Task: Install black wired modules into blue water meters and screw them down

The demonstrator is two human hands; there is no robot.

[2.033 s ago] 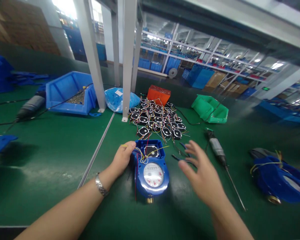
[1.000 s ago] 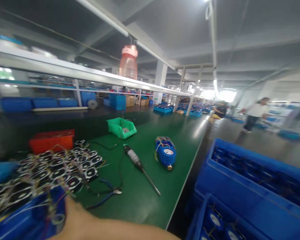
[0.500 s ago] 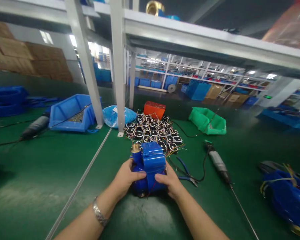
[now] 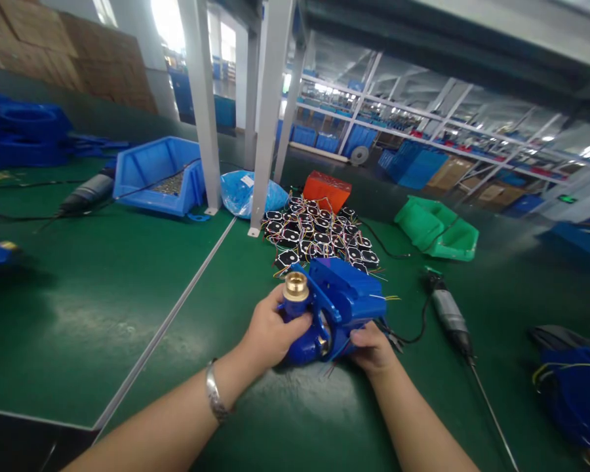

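Note:
A blue water meter (image 4: 337, 308) with a brass threaded end (image 4: 295, 286) is tipped up on the green table (image 4: 103, 288) in front of me, thin coloured wires trailing from it. My left hand (image 4: 270, 334) grips its left side below the brass end. My right hand (image 4: 371, 347) holds its lower right side, fingers curled under the body. Behind the meter lies a heap of small black square modules with coloured wires (image 4: 317, 239).
Electric screwdriver (image 4: 450, 314) with a long bit lies right of the meter. Another blue meter (image 4: 577, 387) sits far right. Behind are an orange box (image 4: 327, 190), a green bin (image 4: 437, 233), a blue bin (image 4: 160, 174), a blue bag (image 4: 246, 193) and grey frame posts (image 4: 268, 118).
The meter lay face up two seconds ago; after a look to the right, both hands took it and turned it over, and it is now tilted more, brass end up and leftward.

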